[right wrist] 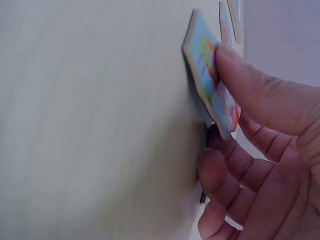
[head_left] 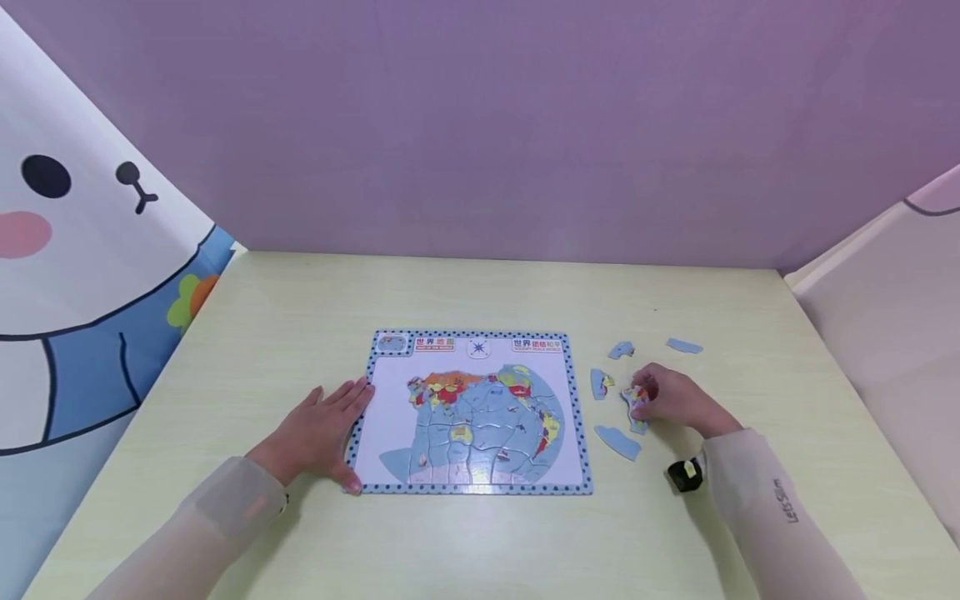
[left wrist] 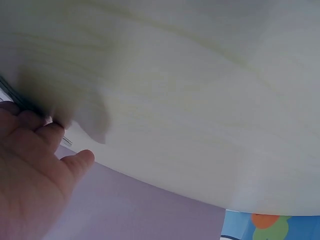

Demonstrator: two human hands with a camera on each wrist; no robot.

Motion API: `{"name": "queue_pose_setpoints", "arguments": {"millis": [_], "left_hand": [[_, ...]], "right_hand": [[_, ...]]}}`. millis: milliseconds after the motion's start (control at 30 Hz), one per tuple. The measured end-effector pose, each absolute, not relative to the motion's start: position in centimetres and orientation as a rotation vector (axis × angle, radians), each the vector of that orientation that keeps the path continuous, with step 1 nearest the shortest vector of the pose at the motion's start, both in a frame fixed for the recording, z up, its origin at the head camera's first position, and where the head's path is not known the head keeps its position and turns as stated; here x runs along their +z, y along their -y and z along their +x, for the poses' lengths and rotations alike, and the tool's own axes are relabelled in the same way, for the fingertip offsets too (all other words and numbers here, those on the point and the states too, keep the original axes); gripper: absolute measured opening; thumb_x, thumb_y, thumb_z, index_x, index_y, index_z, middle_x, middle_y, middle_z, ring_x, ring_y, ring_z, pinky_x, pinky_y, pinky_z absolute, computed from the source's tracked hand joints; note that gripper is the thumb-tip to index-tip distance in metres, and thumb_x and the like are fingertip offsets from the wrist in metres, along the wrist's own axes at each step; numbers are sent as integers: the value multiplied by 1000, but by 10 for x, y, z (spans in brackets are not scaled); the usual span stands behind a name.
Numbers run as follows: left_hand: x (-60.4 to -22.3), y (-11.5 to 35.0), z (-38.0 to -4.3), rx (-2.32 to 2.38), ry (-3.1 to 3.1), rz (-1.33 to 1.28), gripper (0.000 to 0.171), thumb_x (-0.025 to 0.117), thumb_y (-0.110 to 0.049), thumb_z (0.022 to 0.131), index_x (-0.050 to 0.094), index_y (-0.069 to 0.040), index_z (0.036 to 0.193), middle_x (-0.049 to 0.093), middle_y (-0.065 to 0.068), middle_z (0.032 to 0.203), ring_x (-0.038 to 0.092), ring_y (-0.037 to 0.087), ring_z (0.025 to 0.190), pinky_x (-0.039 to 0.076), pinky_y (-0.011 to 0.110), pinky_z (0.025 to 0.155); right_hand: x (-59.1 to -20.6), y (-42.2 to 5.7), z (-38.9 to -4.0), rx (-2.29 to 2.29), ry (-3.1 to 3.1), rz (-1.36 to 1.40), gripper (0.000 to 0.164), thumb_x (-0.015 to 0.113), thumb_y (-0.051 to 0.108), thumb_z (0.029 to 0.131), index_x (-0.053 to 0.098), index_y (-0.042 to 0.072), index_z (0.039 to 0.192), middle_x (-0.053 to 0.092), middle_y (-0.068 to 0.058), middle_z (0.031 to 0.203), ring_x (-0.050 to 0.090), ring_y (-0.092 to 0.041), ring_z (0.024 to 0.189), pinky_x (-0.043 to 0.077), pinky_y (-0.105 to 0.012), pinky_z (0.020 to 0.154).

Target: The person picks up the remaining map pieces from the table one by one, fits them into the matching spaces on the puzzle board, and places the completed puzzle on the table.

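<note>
A world-map jigsaw puzzle board (head_left: 386, 392) with a dotted blue border lies flat on the table, with many map pieces fitted into its lower and right parts. My left hand (head_left: 318, 429) rests along the board's left edge, fingers extended and thumb near the lower corner. Right of the board, my right hand (head_left: 678, 400) pinches a puzzle piece (right wrist: 204, 65) between thumb and fingers. In the right wrist view that piece, blue with green, yellow and red patches, stands tilted up from the tabletop. The left wrist view shows my left fingertips (left wrist: 52, 132) at the board's edge.
Several loose pieces surround the right hand: a blue one (head_left: 618, 442) nearest me, one beside the board (head_left: 600, 383), and two farther back, a small one (head_left: 621, 350) and a narrow strip (head_left: 684, 345). A purple panel (head_left: 510, 133) rises behind the pale table (head_left: 465, 550).
</note>
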State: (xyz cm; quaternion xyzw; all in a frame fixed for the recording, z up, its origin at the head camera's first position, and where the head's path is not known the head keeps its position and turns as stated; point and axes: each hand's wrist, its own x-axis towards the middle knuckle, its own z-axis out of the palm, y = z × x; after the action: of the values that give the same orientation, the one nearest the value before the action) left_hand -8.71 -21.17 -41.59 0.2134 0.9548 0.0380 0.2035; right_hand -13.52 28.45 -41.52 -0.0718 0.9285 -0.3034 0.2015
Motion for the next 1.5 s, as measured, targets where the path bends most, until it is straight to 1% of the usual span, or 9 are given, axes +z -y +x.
{"name": "queue_pose_setpoints", "arguments": {"millis": [100,200,333,467,633,800,1133,1333,1500], "left_hand": [[-415,212,-87,111,-2650,583,131,83,-63,52,24,3,149,26,21,154,19,41,141,17,66,107],[-416,213,-86,131,-2647,592,132,83,-64,52,24,3,149,26,21,154,19,41,141,19,66,107],[-420,218,-84,149,-2661,645,132,82,-67,51,27,6,147,28,24,152,23,42,140,22,65,106],[-425,221,-81,168,-2656,701,133,79,-71,51,29,8,145,30,26,150,25,44,139,26,64,105],[-427,218,-82,192,-2657,745,129,78,-71,53,32,8,144,31,24,150,26,42,139,27,63,105],[-425,221,-81,146,-2670,709,130,79,-70,52,31,7,145,31,23,151,25,41,139,24,64,106],[-424,222,-85,116,-2677,740,136,76,-76,49,28,6,147,30,24,151,26,41,139,23,65,106],[-422,222,-88,109,-2672,731,136,77,-74,48,28,6,146,30,25,151,26,42,139,24,66,105],[-421,222,-89,121,-2670,732,135,78,-72,49,28,6,146,29,25,151,24,43,139,23,66,105]], "right_hand": [[-416,-286,-135,-921,-2581,-194,40,77,6,78,54,-7,108,59,-11,88,53,-23,80,46,-36,73],[-416,-286,-135,-1023,-2549,-197,33,74,1,79,55,-9,105,58,-5,79,51,-18,71,45,-28,63],[-417,-284,-134,-1145,-2479,-206,21,65,-1,87,57,-9,104,60,-2,75,51,-16,63,45,-25,54],[-419,-280,-133,-1239,-2400,-208,20,57,0,93,55,-10,110,65,-5,78,58,-16,66,51,-27,59],[-417,-275,-133,-1310,-2352,-171,23,56,-1,93,52,-11,113,69,-8,83,63,-16,68,54,-27,63],[-411,-261,-144,-1324,-2326,-210,19,56,0,92,54,-10,108,69,-8,83,62,-16,69,54,-27,64],[-406,-230,-155,-1322,-2262,-238,19,57,2,93,56,-9,110,69,-7,83,62,-16,68,54,-27,65],[-404,-209,-166,-1242,-2235,-310,13,57,5,94,60,-2,104,66,-5,77,60,-16,65,52,-26,62],[-398,-197,-175,-1246,-2219,-342,13,56,7,95,60,0,104,66,-6,82,60,-16,67,53,-27,66]]}}
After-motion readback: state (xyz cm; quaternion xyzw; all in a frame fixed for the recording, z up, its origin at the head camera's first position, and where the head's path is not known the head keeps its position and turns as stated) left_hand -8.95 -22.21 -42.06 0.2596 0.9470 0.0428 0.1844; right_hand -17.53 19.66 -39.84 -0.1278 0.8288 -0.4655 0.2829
